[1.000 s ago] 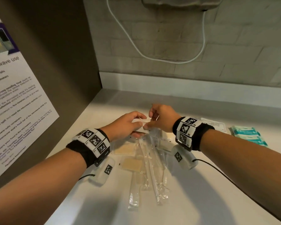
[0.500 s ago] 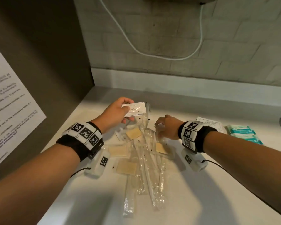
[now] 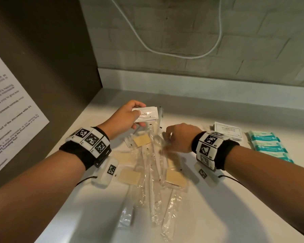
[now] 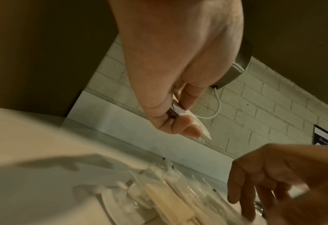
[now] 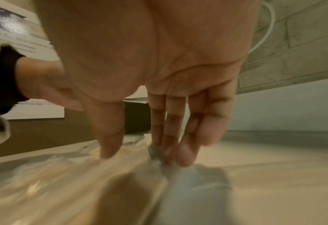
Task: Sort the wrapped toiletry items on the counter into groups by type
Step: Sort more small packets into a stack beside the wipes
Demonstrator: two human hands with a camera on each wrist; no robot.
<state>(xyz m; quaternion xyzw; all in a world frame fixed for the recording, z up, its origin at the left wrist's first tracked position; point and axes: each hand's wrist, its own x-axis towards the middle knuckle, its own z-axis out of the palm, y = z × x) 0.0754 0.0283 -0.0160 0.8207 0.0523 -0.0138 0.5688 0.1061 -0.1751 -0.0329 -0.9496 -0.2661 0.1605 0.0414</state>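
**Right hand nearest the pile**

The left hand (image 3: 125, 118) held white sachets (image 3: 146, 114) clear of the counter (image 3: 235, 199). The right hand (image 3: 178, 137), fingers (image 5: 171, 137) straight and reaching down, touched the wrapped pile (image 3: 154, 163) directly beneath, its long packets running toward the person.

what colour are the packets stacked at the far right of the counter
Teal and white packets; clearest in the head view.

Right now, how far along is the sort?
Done: teal packs and shampoo sachets grouped at the right. In hand: left hand holds toothpaste sachets; right hand reaches into the pile. Left: that mixed pile, unsorted.
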